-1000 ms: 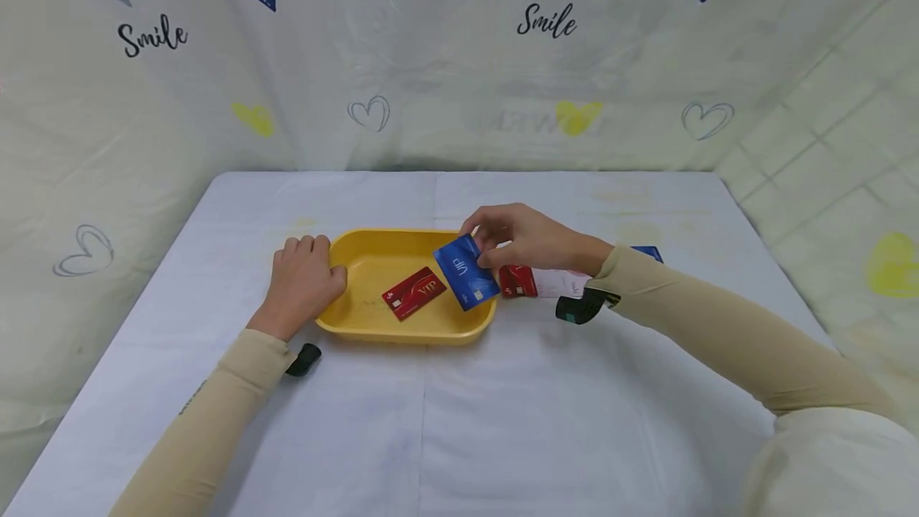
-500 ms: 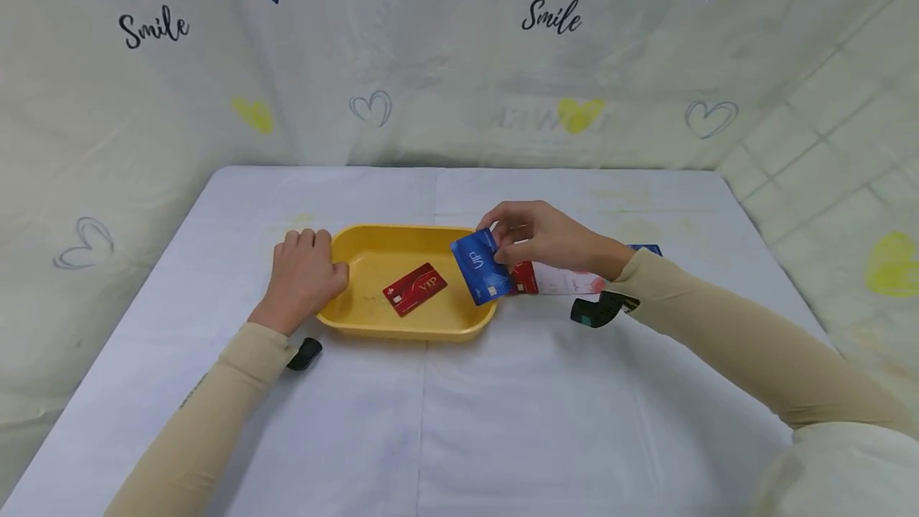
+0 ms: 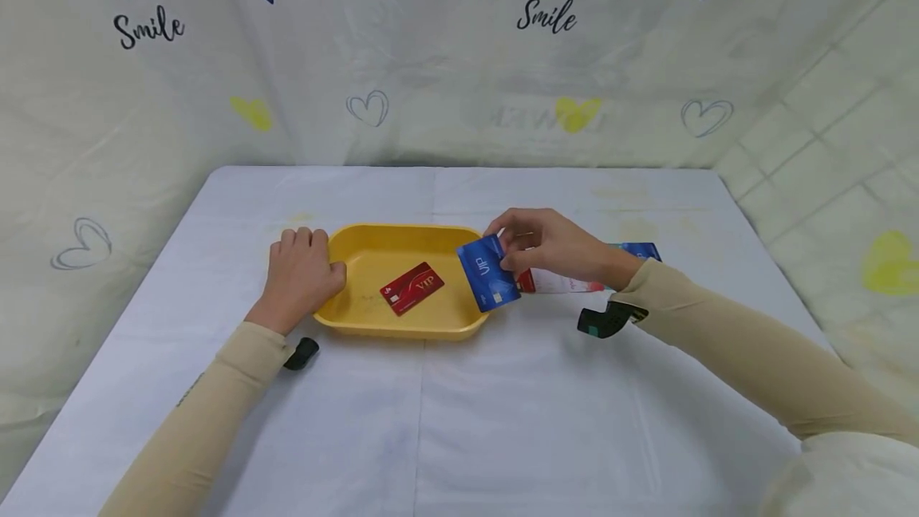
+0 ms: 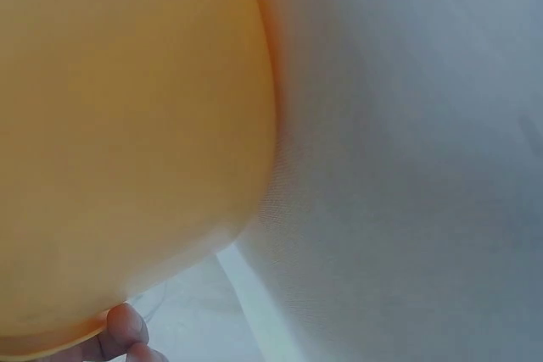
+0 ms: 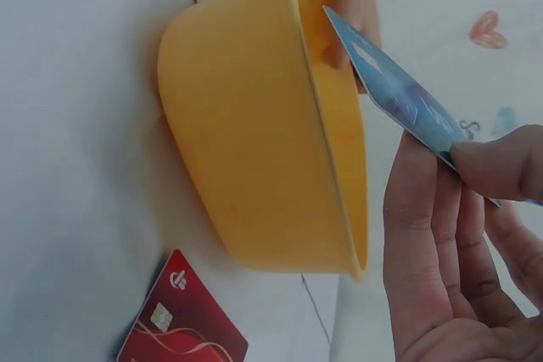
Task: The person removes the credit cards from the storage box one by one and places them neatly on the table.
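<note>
My left hand point(image 3: 305, 266) grips the left rim of a yellow plastic basin point(image 3: 402, 334), with its fingertips point(image 4: 127, 326) just showing at the rim in the left wrist view. Inside the basin lies a red VIP card point(image 3: 412, 288). My right hand point(image 3: 553, 246) pinches a blue VIP card point(image 3: 488, 271) between thumb and fingers, tilted over the basin's right rim. In the right wrist view this blue card point(image 5: 407, 103) appears nearly edge-on, above the basin's opening. Beside the basin, another red card point(image 5: 187, 320) lies on the table, partly behind my right hand in the head view.
To the right of the basin lie a pinkish-white card point(image 3: 567, 283) and another blue card point(image 3: 641, 250), both partly covered by my right hand and wrist. A white cloth point(image 3: 445, 421) covers the table. A printed curtain point(image 3: 445, 62) hangs behind the far edge.
My right hand has drawn the blue card to the right, from over the basin's inside to over its right rim. My left hand keeps its hold on the basin.
</note>
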Motion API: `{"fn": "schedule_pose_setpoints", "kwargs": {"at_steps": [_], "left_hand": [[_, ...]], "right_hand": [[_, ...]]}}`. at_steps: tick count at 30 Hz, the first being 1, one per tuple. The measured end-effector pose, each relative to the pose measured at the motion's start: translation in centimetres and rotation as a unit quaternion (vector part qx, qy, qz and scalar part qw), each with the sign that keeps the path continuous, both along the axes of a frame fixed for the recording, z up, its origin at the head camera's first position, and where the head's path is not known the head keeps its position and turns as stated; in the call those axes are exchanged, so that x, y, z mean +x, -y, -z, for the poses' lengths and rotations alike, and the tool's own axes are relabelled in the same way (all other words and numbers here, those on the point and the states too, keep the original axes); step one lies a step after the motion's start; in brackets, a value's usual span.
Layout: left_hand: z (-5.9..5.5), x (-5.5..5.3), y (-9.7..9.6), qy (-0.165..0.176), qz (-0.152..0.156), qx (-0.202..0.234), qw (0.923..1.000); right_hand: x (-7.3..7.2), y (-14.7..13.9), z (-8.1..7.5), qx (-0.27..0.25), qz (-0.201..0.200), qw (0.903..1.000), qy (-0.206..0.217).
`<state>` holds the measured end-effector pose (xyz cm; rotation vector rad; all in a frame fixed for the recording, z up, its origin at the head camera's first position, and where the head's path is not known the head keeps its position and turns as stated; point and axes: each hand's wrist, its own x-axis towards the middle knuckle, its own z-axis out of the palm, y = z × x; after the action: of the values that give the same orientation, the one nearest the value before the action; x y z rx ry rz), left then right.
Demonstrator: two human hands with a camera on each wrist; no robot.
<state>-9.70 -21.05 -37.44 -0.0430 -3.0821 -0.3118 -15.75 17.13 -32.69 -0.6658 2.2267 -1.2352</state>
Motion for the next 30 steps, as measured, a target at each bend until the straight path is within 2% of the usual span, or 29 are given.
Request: {"fn": "schedule_pose_setpoints", "kwargs": {"at_steps": [5, 12, 22, 30], "left_hand": [[0.0, -0.1, -0.3, -0.003, 0.003, -0.004, 1.0], [0.1, -0.1, -0.3, 0.008, 0.0, -0.011, 0.9999], [-0.1, -0.1, -0.3, 0.012, 0.001, -0.01, 0.9999], [0.0, 0.0, -0.5, 0.019, 0.001, -0.009, 0.9998]], "right_hand": [[0.3, -0.9, 0.3, -0.008, 0.009, 0.9999, 0.008], [0.7, -2.0, 0.8, -0.023, 0.026, 0.9984, 0.044], [1.1, -3.6, 1.5, -0.028, 0.035, 0.9977, 0.051], [1.7, -5.0, 1.8, -0.023, 0.059, 0.9949, 0.079]]}}
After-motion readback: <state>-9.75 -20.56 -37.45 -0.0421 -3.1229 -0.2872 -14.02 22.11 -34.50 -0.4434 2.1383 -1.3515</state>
